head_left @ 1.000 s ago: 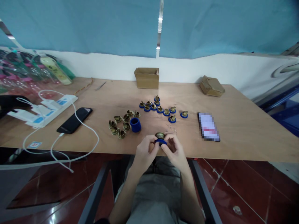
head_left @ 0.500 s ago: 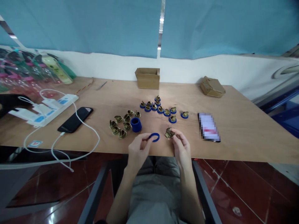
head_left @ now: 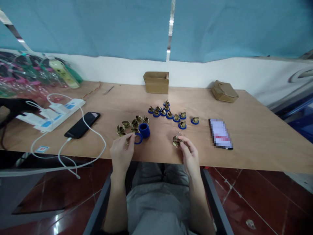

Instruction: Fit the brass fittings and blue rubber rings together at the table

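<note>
My left hand (head_left: 122, 151) pinches a thin blue ring (head_left: 138, 138) just in front of a short stack of blue rings (head_left: 144, 130). Partly behind that hand lie several brass-coloured metal fittings with raised wing-like flaps (head_left: 126, 124). My right hand (head_left: 189, 151) is closed on another brass-coloured metal fitting (head_left: 175, 141) near the table's front edge. Further back, several such fittings sit in blue rings (head_left: 169, 115), spread from the middle toward the right. The exact kind of the fittings is too small to make out.
An open cardboard box (head_left: 156, 83) stands at the back, with a brown package (head_left: 224, 91) to its right. A phone with a lit screen (head_left: 217, 130) lies right. On the left are a dark phone (head_left: 82, 125), a white power strip (head_left: 58, 114), cables and plastic bottles (head_left: 65, 73).
My left hand has moved left with the blue ring, from between the hands to beside the ring stack. My right hand stays nearly in place with its fitting. The view has shifted slightly.
</note>
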`<action>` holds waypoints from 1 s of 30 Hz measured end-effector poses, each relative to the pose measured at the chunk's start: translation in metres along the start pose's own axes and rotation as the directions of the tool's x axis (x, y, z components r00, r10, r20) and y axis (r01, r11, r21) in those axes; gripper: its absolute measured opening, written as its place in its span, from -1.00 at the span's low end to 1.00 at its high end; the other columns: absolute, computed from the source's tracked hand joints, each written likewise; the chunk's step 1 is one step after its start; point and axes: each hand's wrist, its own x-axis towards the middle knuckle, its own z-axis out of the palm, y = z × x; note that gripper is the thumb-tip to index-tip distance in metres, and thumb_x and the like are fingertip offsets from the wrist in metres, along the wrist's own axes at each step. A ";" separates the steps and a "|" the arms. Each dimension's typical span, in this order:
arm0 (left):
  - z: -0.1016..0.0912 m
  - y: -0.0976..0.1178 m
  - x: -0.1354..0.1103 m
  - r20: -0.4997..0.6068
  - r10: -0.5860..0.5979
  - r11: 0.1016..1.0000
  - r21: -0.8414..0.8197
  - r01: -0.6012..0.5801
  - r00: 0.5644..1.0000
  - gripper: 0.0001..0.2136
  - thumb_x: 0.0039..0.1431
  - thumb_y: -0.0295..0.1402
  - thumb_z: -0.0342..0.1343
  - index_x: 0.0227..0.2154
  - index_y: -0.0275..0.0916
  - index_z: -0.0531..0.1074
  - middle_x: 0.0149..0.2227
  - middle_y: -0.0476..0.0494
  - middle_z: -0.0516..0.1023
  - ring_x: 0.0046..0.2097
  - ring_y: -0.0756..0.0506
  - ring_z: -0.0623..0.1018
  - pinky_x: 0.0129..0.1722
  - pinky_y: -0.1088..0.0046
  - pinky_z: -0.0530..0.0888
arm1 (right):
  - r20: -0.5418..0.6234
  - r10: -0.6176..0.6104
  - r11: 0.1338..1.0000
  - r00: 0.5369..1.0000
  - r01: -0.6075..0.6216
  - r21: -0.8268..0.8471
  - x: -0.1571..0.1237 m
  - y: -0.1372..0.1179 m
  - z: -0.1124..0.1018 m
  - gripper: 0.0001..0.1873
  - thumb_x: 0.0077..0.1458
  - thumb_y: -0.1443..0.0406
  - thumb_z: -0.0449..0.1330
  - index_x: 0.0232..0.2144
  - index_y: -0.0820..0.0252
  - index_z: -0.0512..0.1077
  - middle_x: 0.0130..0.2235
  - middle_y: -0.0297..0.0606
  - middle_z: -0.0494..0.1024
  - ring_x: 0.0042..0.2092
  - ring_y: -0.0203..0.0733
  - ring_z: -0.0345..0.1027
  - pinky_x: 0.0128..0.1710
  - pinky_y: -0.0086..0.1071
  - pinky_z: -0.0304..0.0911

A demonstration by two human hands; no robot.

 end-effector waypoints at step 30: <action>0.018 0.047 0.032 0.017 -0.186 0.967 -0.174 0.186 0.982 -0.75 0.34 -0.24 0.06 -0.07 -0.23 0.54 -0.09 -0.24 0.66 -0.12 -0.15 0.63 -0.03 0.25 0.54 | -0.021 -0.163 0.984 0.986 0.161 -0.071 -0.009 -0.014 0.009 -0.85 0.22 0.19 0.29 -0.16 0.05 0.53 -0.17 -0.25 0.64 -0.11 -0.12 0.54 -0.03 -0.22 0.43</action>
